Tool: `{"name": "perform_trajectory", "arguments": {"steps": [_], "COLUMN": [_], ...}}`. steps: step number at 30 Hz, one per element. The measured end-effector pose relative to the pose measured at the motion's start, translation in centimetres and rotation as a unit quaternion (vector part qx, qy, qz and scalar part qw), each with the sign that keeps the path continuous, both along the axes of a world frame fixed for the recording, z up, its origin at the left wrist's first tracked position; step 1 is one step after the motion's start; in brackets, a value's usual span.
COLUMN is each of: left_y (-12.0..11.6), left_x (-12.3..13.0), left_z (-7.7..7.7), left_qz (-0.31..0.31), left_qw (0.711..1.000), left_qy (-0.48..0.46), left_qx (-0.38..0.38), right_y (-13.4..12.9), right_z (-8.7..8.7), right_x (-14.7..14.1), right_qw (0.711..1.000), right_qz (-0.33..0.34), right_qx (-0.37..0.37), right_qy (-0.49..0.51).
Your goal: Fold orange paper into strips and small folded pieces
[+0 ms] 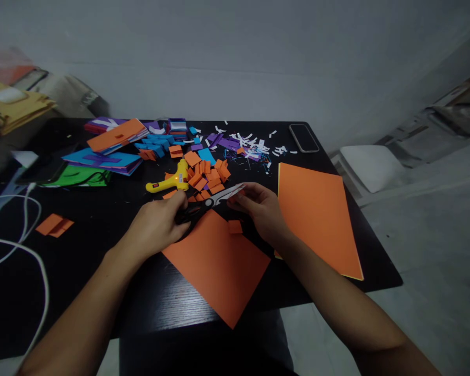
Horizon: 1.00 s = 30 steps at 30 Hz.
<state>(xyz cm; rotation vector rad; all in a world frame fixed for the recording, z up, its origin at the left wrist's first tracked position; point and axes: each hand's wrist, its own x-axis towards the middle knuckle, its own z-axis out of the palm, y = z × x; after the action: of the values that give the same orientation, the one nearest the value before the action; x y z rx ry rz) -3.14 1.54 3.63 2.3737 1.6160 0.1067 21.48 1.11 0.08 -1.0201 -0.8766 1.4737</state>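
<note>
My left hand (pixel 159 222) is closed around the black handles of a pair of scissors (pixel 215 200), whose blades point right. My right hand (pixel 260 209) pinches a small orange paper piece (pixel 238 194) at the blade tips. Beneath both hands, a large orange sheet (pixel 219 269) lies turned cornerwise, its near corner past the table's front edge. One small orange piece (pixel 235 226) rests on its upper right side. Folded orange pieces (pixel 208 175) are heaped just beyond the scissors, beside a yellow glue gun (pixel 172 180).
Orange sheets (pixel 317 219) are stacked at right, with a phone (pixel 303 138) behind. White and purple scraps (pixel 250 145) lie at the back. Coloured paper bundles (pixel 105 156) and a white cable (pixel 43 269) occupy the left. A white chair (pixel 370 167) stands beyond the table (pixel 376 266).
</note>
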Motion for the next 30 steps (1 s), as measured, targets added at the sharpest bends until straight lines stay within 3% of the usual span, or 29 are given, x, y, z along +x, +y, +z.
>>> {"name": "perform_trajectory", "arguments": {"steps": [7,12,15,25,30], "left_y": [0.0,0.1,-0.1,-4.4,-5.7], "left_x": [-0.1,-0.4,-1.1,-6.9,-10.4], "left_z": [-0.4,0.3,1.2,2.4,2.5], "left_qz": [0.013,0.1,0.145,0.115,0.152], "left_qw": [0.999,0.988,0.983,0.987,0.984], "left_qy": [-0.038,-0.111,-0.105,-0.057,-0.007], "left_qx": [0.006,0.044,0.039,-0.096,-0.09], "right_y": [0.1,0.4,0.6,0.7,0.7], "right_z": [-0.1,-0.4,-0.5,-0.8,-0.8], "right_x": [0.1,0.1,0.2,-0.1,0.0], "right_qw": [1.0,0.999,0.999,1.0,1.0], "right_qz": [-0.005,-0.034,-0.032,-0.017,-0.014], "right_qx": [-0.004,0.006,0.006,-0.007,-0.012], "right_qy": [-0.003,0.003,0.01,0.016,0.023]}}
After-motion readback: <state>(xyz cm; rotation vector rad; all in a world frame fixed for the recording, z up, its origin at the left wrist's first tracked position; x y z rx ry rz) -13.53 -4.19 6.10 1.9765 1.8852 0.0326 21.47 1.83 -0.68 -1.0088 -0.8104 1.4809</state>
